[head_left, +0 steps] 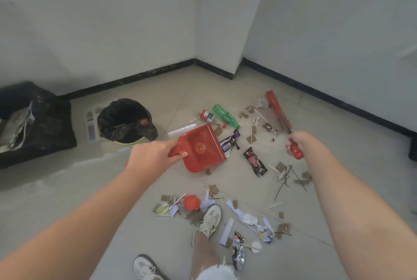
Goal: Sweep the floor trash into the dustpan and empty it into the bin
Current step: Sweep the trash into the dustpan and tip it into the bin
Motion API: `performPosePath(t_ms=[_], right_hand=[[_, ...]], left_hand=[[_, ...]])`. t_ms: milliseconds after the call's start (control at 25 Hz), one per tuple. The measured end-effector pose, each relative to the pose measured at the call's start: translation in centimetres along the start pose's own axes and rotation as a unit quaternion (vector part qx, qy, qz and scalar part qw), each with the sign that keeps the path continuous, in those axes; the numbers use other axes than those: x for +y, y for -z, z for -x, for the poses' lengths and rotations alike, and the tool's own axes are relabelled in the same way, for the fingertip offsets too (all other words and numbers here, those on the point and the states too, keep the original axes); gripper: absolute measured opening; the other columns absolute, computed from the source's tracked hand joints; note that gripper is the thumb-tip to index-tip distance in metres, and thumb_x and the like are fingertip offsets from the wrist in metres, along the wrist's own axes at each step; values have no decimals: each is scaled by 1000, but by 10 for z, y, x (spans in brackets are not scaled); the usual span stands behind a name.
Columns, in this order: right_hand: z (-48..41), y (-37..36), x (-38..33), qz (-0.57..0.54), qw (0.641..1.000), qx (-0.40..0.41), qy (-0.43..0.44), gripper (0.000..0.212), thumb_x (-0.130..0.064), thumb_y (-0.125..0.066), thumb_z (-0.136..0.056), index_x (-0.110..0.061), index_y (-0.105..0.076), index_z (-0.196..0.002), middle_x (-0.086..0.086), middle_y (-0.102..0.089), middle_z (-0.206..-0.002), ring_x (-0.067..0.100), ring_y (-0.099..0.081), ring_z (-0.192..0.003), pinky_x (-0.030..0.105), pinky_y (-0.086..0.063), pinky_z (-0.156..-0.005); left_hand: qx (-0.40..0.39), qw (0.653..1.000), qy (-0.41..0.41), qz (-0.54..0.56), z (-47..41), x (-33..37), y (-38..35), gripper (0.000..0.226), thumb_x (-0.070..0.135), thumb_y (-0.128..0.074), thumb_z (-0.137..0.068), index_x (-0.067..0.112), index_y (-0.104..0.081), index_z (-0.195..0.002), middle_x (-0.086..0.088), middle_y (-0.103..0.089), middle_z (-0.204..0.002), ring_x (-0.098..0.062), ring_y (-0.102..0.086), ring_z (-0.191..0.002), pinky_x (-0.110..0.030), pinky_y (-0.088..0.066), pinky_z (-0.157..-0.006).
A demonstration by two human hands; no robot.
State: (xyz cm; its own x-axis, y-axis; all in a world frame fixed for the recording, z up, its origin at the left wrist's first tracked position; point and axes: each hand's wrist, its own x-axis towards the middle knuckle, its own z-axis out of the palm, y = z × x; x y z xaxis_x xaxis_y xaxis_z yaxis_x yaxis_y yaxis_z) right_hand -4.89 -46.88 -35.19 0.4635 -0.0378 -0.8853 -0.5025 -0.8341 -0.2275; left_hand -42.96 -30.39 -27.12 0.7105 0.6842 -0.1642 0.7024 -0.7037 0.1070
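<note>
My left hand (pixel 150 153) grips the handle of a red dustpan (pixel 200 147), which is held low over the tiled floor with its open edge facing right and nothing inside. My right hand (pixel 297 142) holds the red handle of a small brush (pixel 276 108) whose head points away toward the far wall, above the litter. Trash lies scattered on the floor: a green bottle (pixel 225 115), a small can (pixel 207 116), dark snack wrappers (pixel 255 160), an orange lump (pixel 191 202), paper and cardboard scraps (pixel 248 218). The bin (pixel 126 121), lined with a black bag, stands left of the dustpan.
A large black rubbish bag (pixel 38 126) sits at the far left by the wall. White walls with black skirting close off the corner behind. My two feet in pale sneakers (pixel 209 218) stand among the scraps at the bottom. A dark object (pixel 413 148) is at the right edge.
</note>
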Motion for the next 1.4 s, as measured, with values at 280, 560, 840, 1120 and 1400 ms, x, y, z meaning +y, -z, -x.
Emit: performPosePath(t_ms=[280,560,840,1120,1400], right_hand=[[-32,-46,-54,10,998,5,61,18,4,-36,-95,0,-44,-111,8,-44,-61,9,-38,-21,16,-37,-29],[11,-87,-54,106,991,-20,75,36,0,-39,-95,-1,-38,-131,10,-47,-64,11,-42,-22,17,-37,-29],[73,-158,27,287,952,16,102,19,-2,-43,-85,3,-51,-102,12,-52,-56,20,-47,-37,25,-42,-40],[110,-182,147,500,845,79,172,29,-10,-45,-88,-16,-55,-114,3,-61,-87,20,-62,-75,30,-52,-64],[160,-171,229,518,842,33,151,39,-8,-47,-91,-21,-51,-127,-3,-60,-84,10,-55,-66,27,-50,-65]], left_hand=[[40,999,-24,26,-26,-37,-4,47,72,-39,-77,33,-65,-74,16,-51,-50,-7,-54,-48,-22,-42,-39],[-16,999,-5,41,-16,-66,12,49,75,-46,-79,29,-64,-76,14,-52,-53,-6,-51,-49,-24,-47,-45],[-71,992,48,92,9,-93,22,44,66,-54,-83,23,-56,-72,5,-60,-68,-17,-57,-67,-28,-43,-56],[-116,986,31,116,62,-144,31,42,63,-52,-86,22,-61,-87,8,-54,-65,-17,-55,-67,-27,-39,-54],[-156,984,40,79,103,-158,36,37,57,-51,-90,21,-52,-82,5,-59,-75,-20,-56,-71,-29,-43,-58]])
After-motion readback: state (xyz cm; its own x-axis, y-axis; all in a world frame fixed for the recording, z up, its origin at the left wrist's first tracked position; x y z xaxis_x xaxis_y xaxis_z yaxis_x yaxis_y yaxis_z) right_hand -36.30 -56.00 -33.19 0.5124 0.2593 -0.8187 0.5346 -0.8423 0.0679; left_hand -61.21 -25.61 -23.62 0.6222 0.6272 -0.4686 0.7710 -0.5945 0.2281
